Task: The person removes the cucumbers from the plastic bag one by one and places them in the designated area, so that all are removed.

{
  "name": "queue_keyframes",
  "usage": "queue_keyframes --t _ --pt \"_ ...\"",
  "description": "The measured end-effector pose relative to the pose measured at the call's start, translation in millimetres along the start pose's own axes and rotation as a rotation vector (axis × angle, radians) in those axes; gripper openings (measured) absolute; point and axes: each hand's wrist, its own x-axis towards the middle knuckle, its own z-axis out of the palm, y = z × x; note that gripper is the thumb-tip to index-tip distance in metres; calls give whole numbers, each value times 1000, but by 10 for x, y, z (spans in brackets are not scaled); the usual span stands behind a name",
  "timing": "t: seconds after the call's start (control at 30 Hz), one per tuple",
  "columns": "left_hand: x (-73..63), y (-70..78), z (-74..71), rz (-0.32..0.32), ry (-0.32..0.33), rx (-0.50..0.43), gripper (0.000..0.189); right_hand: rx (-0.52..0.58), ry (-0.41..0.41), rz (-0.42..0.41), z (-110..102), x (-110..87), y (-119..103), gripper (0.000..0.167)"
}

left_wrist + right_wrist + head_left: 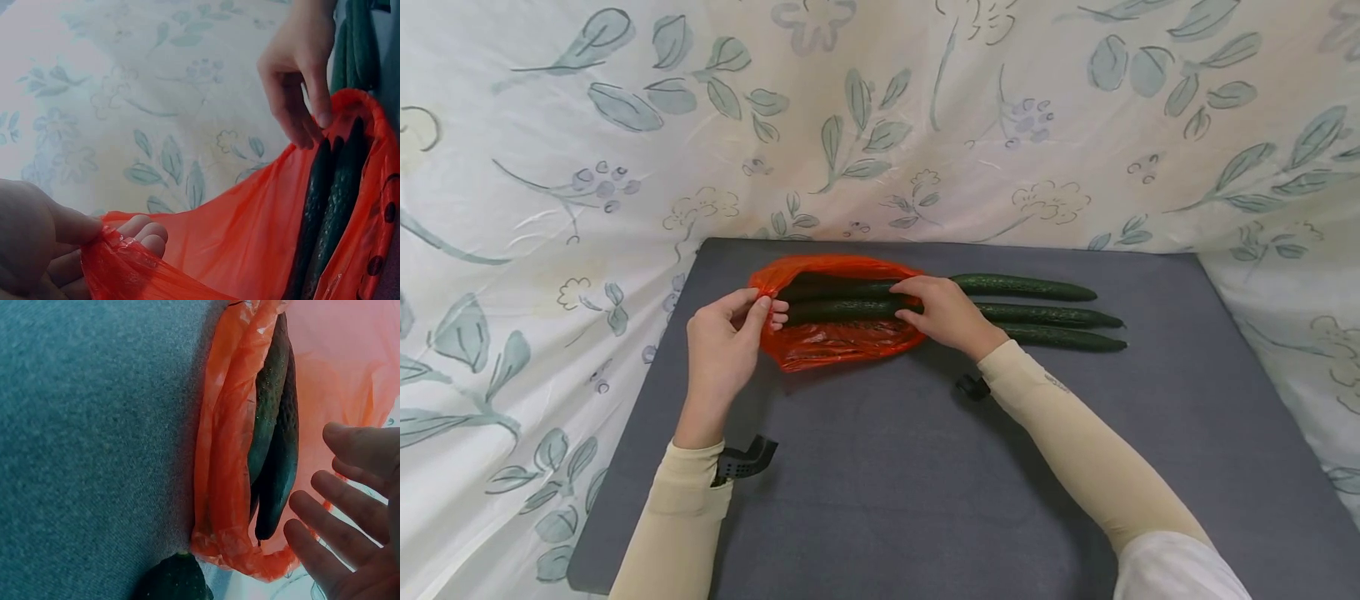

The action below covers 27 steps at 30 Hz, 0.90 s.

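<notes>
My left hand point(724, 337) pinches the orange bag's point(838, 342) closed end on the tabletop point(887, 467). My right hand point(946, 312), fingers relaxed, rests on the cucumbers point(1037, 315) half inside. I judge I'm bagging them; next calls for sliding them deeper.

Grey mat point(880, 500) on leaf-print white cloth point(550, 167).

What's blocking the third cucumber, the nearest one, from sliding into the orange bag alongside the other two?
Nothing visible. The left hand pinches the orange bag by its closed end, and the right hand rests at its mouth over the two cucumbers already partly inside. The nearest cucumber lies beside them on the gray mat, its bag-side end hidden behind the right hand.
</notes>
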Motion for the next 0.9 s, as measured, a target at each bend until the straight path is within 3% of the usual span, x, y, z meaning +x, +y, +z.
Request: queue_keyframes --t 0.37,0.9 --pt "-6 -3 3 -3 3 -4 20 -28 -91 30 109 87 58 47" --pt "2 -6 3 1 3 -19 19 -34 -122 47 187 149 33 48"
